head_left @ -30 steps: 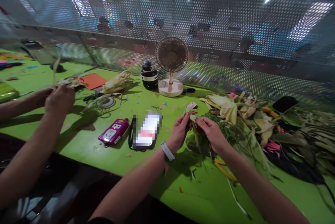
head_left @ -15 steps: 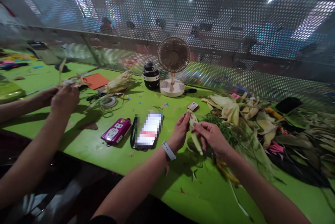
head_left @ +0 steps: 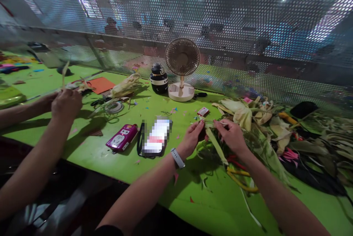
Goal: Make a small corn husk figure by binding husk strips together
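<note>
While both hands meet over the green worktop (head_left: 116, 162), a long pale green leaf strip (head_left: 216, 145) runs between them. The left hand (head_left: 193, 138) has its fingers curled in and pinches the strip's upper end; the right hand (head_left: 231, 136) is closed on the same end from the other side, fingertips almost touching those of the left. From that grip the strip slants down toward the person and ends just above a yellow cord (head_left: 241, 180) lying under the right wrist. A pale watch (head_left: 176, 158) sits on the left wrist.

Just beyond and to the right of the right hand lies a heap of husks and leaves (head_left: 264, 125). A small red and white box (head_left: 203, 111) lies a little beyond the left hand, and farther off stand a small fan (head_left: 182, 68) and a dark jar (head_left: 158, 78). Left of the left hand lie a phone (head_left: 156, 137) and a purple power strip (head_left: 121, 137).

Well to the left, another person's hands (head_left: 64, 101) are closed on a thin leaf piece (head_left: 64, 76).
</note>
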The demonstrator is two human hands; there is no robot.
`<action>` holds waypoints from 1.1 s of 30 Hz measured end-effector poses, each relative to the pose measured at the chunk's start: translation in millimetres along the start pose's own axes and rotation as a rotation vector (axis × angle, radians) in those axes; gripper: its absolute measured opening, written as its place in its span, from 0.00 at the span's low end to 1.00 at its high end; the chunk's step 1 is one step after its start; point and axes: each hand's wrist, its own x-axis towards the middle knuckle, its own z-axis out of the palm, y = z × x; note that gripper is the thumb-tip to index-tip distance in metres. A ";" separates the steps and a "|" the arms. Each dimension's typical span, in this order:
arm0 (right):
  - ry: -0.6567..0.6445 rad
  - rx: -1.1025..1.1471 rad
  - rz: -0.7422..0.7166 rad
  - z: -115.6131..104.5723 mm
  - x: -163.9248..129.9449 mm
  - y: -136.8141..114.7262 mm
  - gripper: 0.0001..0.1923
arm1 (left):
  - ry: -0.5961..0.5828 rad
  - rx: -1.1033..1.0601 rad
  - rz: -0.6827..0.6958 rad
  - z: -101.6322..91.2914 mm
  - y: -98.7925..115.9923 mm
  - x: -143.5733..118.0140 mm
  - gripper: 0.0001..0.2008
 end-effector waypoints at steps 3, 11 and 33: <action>0.148 -0.323 -0.368 -11.5 -1.5 -1.1 0.16 | 0.060 0.020 0.052 -0.8 1.1 2.1 0.19; -0.055 -0.668 -1.107 -10.4 -11.0 -6.6 0.18 | 0.145 -0.038 0.132 -0.9 4.4 3.0 0.18; 0.283 -0.706 -1.076 2.3 -33.4 -17.0 0.17 | 0.121 -0.084 0.079 6.3 -0.1 -5.2 0.14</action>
